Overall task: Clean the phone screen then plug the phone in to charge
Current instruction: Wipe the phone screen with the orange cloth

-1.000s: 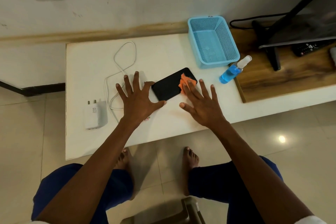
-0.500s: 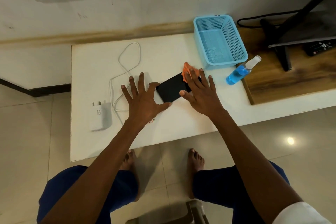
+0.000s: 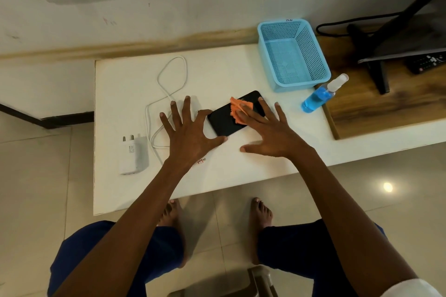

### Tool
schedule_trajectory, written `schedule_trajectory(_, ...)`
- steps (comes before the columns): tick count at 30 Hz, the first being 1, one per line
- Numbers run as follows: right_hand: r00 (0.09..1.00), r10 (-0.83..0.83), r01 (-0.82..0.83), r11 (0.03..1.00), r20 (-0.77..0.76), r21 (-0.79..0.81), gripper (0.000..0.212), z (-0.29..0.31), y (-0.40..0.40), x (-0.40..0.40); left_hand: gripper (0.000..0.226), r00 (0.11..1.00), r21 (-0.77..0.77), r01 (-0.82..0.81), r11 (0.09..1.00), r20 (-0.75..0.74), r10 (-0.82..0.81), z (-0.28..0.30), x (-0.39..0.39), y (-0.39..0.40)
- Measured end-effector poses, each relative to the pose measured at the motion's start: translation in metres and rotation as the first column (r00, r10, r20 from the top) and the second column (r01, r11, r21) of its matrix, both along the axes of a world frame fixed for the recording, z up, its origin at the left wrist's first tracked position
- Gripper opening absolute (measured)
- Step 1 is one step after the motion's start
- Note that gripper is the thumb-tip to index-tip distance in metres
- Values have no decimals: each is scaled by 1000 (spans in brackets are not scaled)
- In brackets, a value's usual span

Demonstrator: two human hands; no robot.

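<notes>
Phone point(image 3: 229, 119): black, flat on the white surface point(image 3: 217, 75), between the two hands.
Left hand point(image 3: 190, 132): fingers spread, bracing the phone's near-left end with thumb and forefinger.
Right hand point(image 3: 268, 132): fingers straight and spread, pressing the orange cloth point(image 3: 237, 107) on the screen.
Charger point(image 3: 134, 155): left, apparently joined to the white cable point(image 3: 172, 84).
Spray bottle point(image 3: 321, 95): right, lying down.
Basket point(image 3: 293, 55): blue, farthest back.

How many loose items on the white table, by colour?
White: 1, the charger with cable
Black: 1, the phone
Orange: 1, the cloth under the right hand
Blue: 2, the basket and the spray bottle
Total: 5
</notes>
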State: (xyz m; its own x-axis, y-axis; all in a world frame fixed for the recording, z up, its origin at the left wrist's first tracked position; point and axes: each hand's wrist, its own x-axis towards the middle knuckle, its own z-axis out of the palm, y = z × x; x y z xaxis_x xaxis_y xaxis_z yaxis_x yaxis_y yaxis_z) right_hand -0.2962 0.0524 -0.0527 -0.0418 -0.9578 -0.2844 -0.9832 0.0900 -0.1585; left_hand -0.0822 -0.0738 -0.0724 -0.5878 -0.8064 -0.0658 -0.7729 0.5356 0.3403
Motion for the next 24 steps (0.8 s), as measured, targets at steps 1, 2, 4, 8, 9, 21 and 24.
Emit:
schedule_trajectory(1,999,-48,48,999,-9,13,105,2,0,-4,83,1000,3,-2,1000,0,2,0,0,0)
schedule_trajectory(2,996,-90,90,996,-28,23,109,3,0,-7,82,1000,3,-3,1000,0,3,0,0,-1)
schedule_trajectory(4,989,-132,134,991,-70,25,119,4,0,-13,82,1000,-4,0,1000,2,0,0,0,-1)
schedule_trajectory(8,988,-142,143,990,-63,16,132,0,-8,-5,82,1000,-19,13,1000,0,-13,-2,0,-3)
schedule_trajectory(9,988,-139,139,990,-61,3,134,-2,-11,0,83,1000,-23,15,1000,-3,-15,-3,0,-3)
schedule_trajectory(21,983,77,-99,987,-169,-123,128,-14,-23,40,85,1000,-40,9,999,-20,-10,-3,2,-1)
schedule_trajectory(24,977,-15,-7,994,-212,-105,130,-9,-22,26,83,1000,-28,8,1000,-20,-9,-5,2,-1)
